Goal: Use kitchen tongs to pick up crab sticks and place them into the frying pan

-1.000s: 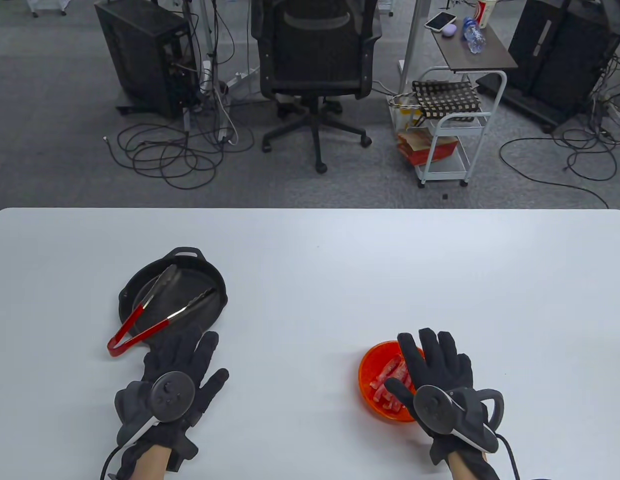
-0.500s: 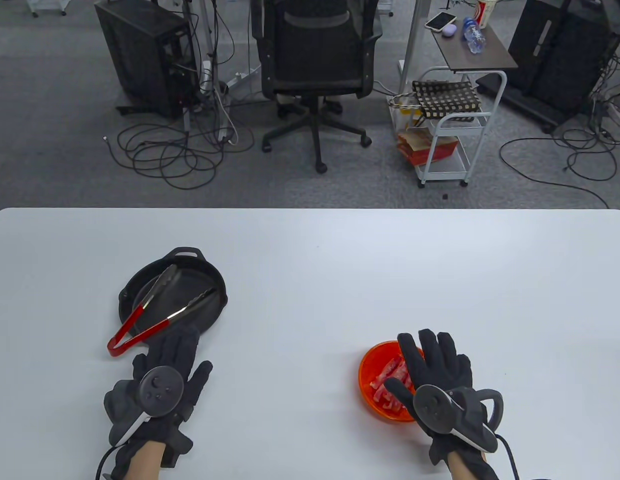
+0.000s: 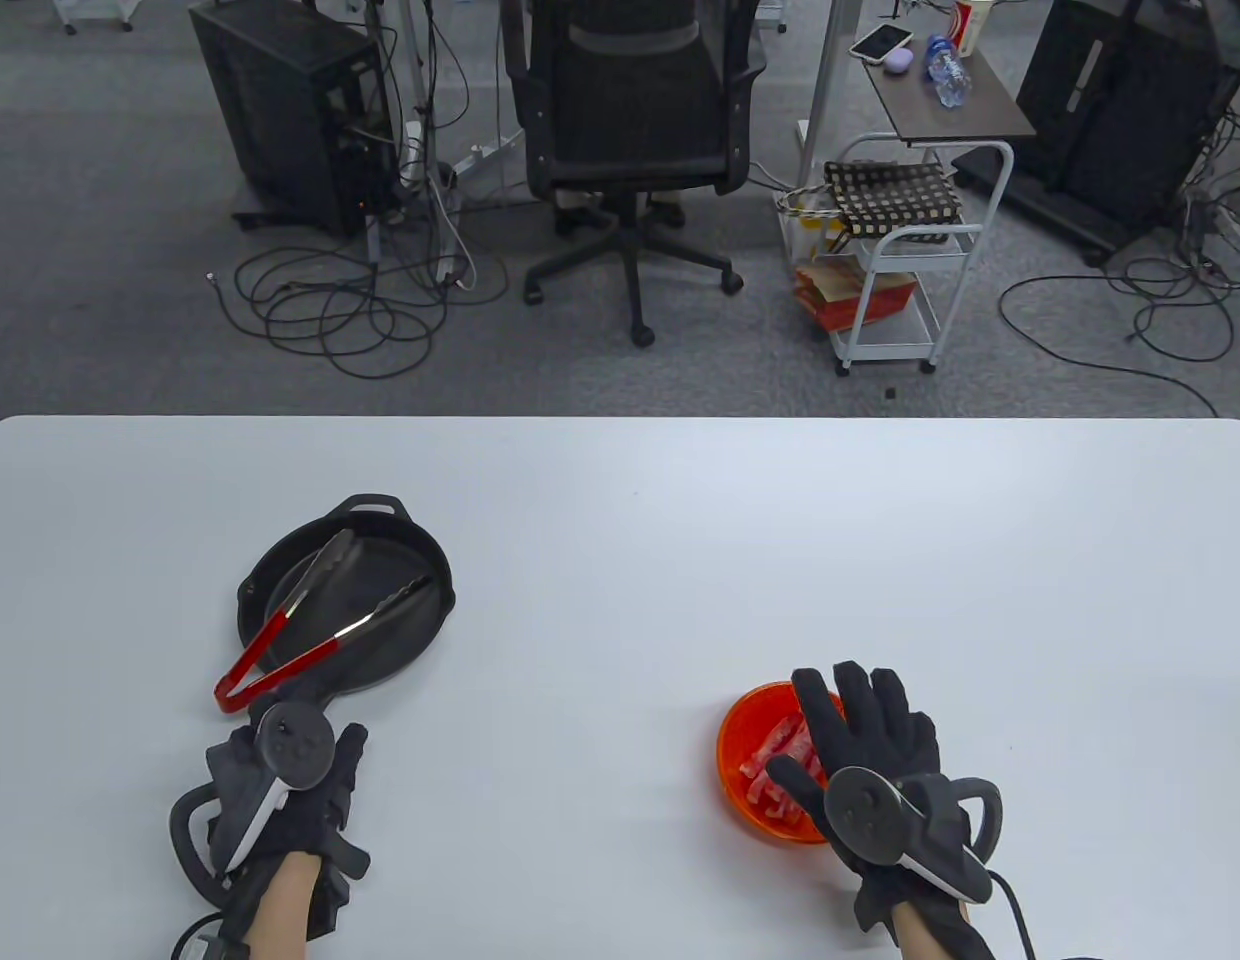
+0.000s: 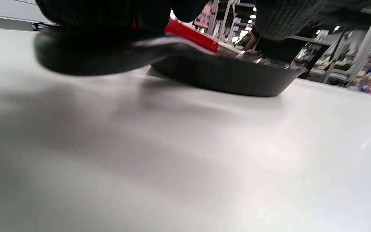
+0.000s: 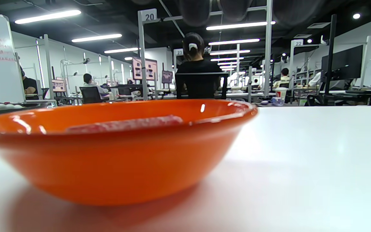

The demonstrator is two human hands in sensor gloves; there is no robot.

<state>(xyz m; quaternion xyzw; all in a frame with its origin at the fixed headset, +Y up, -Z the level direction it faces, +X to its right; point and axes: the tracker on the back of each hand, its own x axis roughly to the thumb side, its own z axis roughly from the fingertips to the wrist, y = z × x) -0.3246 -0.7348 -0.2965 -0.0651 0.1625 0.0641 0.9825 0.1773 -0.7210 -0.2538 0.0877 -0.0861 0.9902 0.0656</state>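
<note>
A black frying pan [image 3: 442, 603] sits on the left of the white table, with red-handled tongs [image 3: 305, 660] lying across it, hinge end pointing toward me. My left hand [image 3: 280, 780] is just below that hinge end, rolled on its side. Its fingers [image 4: 108, 13] curl over the red handle [image 4: 192, 33], but whether they grip it is hidden. Crab sticks [image 3: 775, 760] lie in an orange bowl [image 3: 740, 720] on the right. My right hand [image 3: 860, 720] rests flat over the bowl's right rim with straight fingers. The right wrist view shows the bowl [image 5: 114, 154] up close with one crab stick [image 5: 127, 124].
The table's far edge [image 3: 620, 420] runs across mid-frame. Beyond it are an office chair [image 3: 635, 120], floor cables and a white cart [image 3: 900, 270]. Bare tabletop lies between pan and bowl.
My left hand slid left and back from the pan's near edge, rolled onto its side and curled its fingers by the tongs' hinge end. Tongs, pan, bowl and right hand stayed put.
</note>
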